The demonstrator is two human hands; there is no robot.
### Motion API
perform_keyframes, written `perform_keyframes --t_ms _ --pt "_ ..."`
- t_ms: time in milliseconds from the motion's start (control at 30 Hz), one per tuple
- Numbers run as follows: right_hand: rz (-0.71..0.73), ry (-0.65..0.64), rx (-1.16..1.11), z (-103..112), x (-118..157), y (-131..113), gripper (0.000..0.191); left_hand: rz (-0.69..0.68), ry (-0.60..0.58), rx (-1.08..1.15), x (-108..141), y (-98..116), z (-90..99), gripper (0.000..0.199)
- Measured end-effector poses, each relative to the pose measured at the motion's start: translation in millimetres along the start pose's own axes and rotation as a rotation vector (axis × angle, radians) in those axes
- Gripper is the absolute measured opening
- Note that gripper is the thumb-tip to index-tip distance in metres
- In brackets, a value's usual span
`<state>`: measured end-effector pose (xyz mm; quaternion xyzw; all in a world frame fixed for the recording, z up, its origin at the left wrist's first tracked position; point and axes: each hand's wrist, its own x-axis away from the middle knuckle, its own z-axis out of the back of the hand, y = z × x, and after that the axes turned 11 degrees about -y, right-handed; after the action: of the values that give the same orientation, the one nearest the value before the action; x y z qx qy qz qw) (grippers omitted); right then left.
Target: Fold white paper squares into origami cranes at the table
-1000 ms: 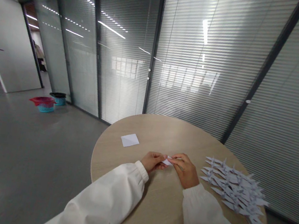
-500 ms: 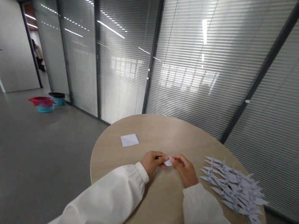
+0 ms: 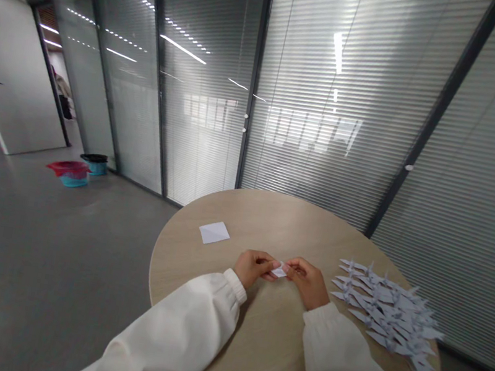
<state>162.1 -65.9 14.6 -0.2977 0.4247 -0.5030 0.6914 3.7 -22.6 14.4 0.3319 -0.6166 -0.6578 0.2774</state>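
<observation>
A small folded piece of white paper (image 3: pixel 279 271) is pinched between my two hands above the round table. My left hand (image 3: pixel 256 267) grips its left side with thumb and fingers closed. From the right, my right hand (image 3: pixel 306 279) pinches the other side. The fingers cover much of the paper, so its exact folds are hard to make out. Beyond my left hand, a flat stack or sheet of white square paper (image 3: pixel 214 232) lies on the table. Many folded paper cranes (image 3: pixel 390 311) are grouped to the right of my right hand.
The round wooden table (image 3: pixel 271 211) has its far edge close to a glass partition with blinds (image 3: pixel 317 159). On the floor to the left stand a bin with a red liner (image 3: pixel 71 173) and one with a black liner (image 3: pixel 95 164). A white door (image 3: pixel 21 74) stands further left.
Both hands stay almost in the same place. Slightly more of the folded paper shows between my fingertips now.
</observation>
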Motion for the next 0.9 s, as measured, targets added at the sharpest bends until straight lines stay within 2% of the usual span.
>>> perform_keyframes --t_ms 167,500,900 --pt "0.026 0.003 0.01 0 0 1 0.025 -0.005 -0.012 -0.007 0 0 -1.9 0.034" --pt "0.056 -0.042 -0.023 -1 -1 1 0.025 -0.092 0.003 -0.218 4 5 -5.2 0.034" --pt "0.058 -0.011 -0.144 -1 -3 8 0.033 -0.128 -0.062 -0.111 -2 -6 -2.3 0.033"
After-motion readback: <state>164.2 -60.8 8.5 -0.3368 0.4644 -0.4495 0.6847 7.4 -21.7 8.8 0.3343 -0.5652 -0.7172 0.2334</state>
